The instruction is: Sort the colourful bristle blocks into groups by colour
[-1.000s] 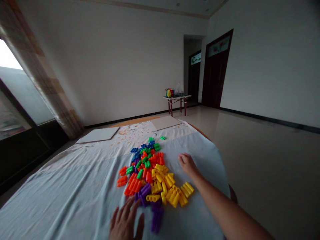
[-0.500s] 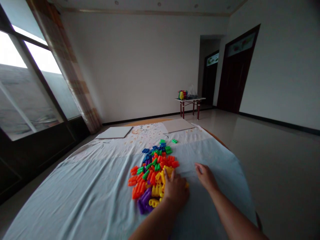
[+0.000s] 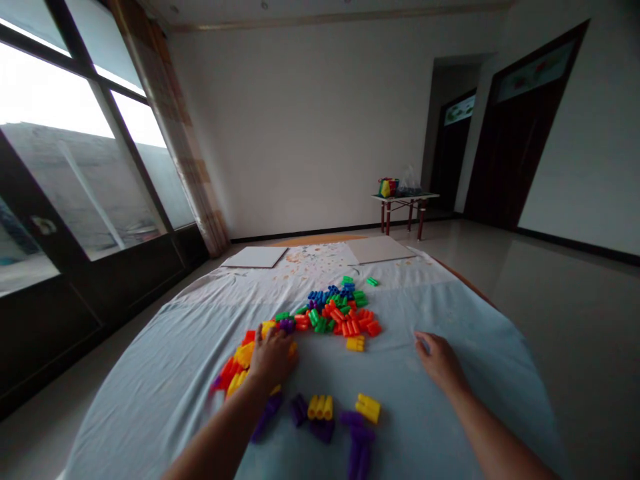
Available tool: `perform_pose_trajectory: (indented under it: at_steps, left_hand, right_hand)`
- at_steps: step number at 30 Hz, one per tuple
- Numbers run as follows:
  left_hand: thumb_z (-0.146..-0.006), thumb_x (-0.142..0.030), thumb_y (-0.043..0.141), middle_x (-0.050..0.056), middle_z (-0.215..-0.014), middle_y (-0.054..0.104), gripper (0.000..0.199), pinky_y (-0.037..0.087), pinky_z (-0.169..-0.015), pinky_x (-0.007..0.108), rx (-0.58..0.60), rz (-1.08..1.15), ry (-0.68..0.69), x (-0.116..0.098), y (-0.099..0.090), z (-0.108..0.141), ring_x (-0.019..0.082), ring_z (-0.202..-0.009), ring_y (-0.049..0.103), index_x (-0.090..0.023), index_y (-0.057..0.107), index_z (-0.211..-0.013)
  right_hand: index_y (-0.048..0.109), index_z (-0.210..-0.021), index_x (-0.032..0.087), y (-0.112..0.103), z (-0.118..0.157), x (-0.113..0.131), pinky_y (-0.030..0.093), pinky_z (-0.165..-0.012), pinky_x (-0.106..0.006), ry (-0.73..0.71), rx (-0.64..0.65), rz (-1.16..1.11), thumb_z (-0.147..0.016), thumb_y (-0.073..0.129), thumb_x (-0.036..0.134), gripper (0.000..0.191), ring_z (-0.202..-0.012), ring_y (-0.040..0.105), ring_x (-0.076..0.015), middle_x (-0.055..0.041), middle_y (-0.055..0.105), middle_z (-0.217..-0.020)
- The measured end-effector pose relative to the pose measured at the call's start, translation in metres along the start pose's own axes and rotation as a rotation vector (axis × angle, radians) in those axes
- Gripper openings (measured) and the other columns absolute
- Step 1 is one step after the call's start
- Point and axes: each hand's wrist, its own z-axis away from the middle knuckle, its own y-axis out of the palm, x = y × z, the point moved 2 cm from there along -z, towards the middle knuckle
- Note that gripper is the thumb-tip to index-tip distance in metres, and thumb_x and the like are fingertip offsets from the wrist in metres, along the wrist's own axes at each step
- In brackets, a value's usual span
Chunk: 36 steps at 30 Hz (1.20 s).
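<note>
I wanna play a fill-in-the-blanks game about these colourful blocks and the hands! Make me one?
The left hand is at some yellow and orange blocks, while the other hand is farther to the ____, over the cloth.
The block nearest the person is coloured ____.
The lone block farthest back on the right is ____.
Toward the far end lie ____ flat boards.

Missing words: right; purple; green; two.

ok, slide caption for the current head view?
Left hand among colorful plastic pieces scattered on a pale tablecloth; right hand off to their right.
</note>
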Motion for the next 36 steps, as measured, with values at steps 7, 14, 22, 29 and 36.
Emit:
perform_pose_trajectory:
  at_steps: [7,14,22,29,36]
  left_hand:
    - [-0.084,-0.023,0.035,0.012,-0.122,0.057,0.04,0.005,-0.107,0.06,-0.054,-0.036,-0.163,0.059,-0.023,0.012,0.033,-0.122,0.041,-0.013,0.057,-0.116]
    - [-0.083,-0.044,0.043,0.007,-0.139,0.043,0.05,0.008,-0.112,0.054,0.017,0.259,0.166,-0.083,-0.003,0.048,0.024,-0.13,0.033,-0.028,0.044,-0.13]
    - [-0.086,-0.047,0.036,0.011,-0.129,0.051,0.042,0.013,-0.111,0.058,0.178,0.397,0.477,-0.147,0.025,0.084,0.027,-0.128,0.035,-0.024,0.055,-0.117]
    - [-0.088,-0.026,0.036,0.003,-0.118,0.06,0.028,0.02,-0.11,0.054,0.069,0.202,0.16,-0.049,0.008,0.084,0.021,-0.113,0.05,-0.026,0.06,-0.101]
    - [-0.087,-0.022,0.033,0.003,-0.114,0.063,0.034,0.022,-0.108,0.05,-0.014,-0.048,-0.04,0.038,-0.002,0.09,0.021,-0.114,0.05,-0.026,0.064,-0.1]
  right_hand:
    - [0.067,-0.088,0.017,0.005,0.0,-0.004,0.048,-0.084,-0.039,-0.053,-0.001,0.034,-0.08,0.039,0.031,0.033,-0.087,0.064,-0.0257,-0.0135,0.07,-0.091]
    - [0.067,-0.09,0.017,0.011,0.002,-0.014,0.047,-0.083,-0.039,-0.073,0.024,0.091,-0.08,0.041,0.03,0.031,-0.089,0.063,-0.0257,-0.0134,0.069,-0.094]
    - [0.067,-0.09,0.015,0.009,0.002,-0.013,0.048,-0.083,-0.038,-0.097,0.032,0.122,-0.08,0.04,0.031,0.032,-0.089,0.062,-0.0259,-0.0139,0.069,-0.094]
    - [0.068,-0.09,0.015,0.008,0.002,-0.009,0.046,-0.084,-0.037,-0.087,0.039,0.122,-0.078,0.044,0.025,0.028,-0.09,0.062,-0.0247,-0.0123,0.069,-0.096]
    - [0.067,-0.092,0.014,0.003,0.002,0.001,0.045,-0.086,-0.035,-0.085,0.053,0.123,-0.08,0.044,0.022,0.027,-0.091,0.061,-0.0242,-0.0116,0.068,-0.097]
